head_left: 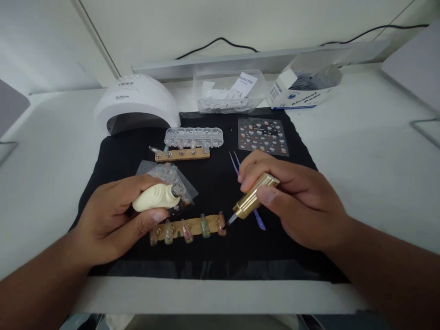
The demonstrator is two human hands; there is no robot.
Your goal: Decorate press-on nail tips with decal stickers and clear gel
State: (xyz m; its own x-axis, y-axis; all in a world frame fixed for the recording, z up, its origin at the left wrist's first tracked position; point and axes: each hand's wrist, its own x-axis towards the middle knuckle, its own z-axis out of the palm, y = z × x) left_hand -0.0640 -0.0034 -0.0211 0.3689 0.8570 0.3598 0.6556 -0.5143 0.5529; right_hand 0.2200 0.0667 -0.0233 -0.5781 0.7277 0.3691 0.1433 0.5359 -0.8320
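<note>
My left hand (113,217) grips a cream ribbed bottle (156,197) lying sideways, its neck pointing right. My right hand (292,199) holds a gold brush cap (255,196), with the brush tip touching the rightmost nail on a wooden strip of several decorated false nails (187,228) on the black mat (220,256). Purple tweezers (258,220) lie partly under my right hand. A clear sticker sheet (163,172) lies behind the bottle.
A white nail lamp (135,103) stands at the back left. Behind the mat are a clear plastic tub (228,91) and an alcohol pad box (302,87). A second nail strip (182,155), a gem tray (194,136) and a sticker sheet (263,135) lie farther back.
</note>
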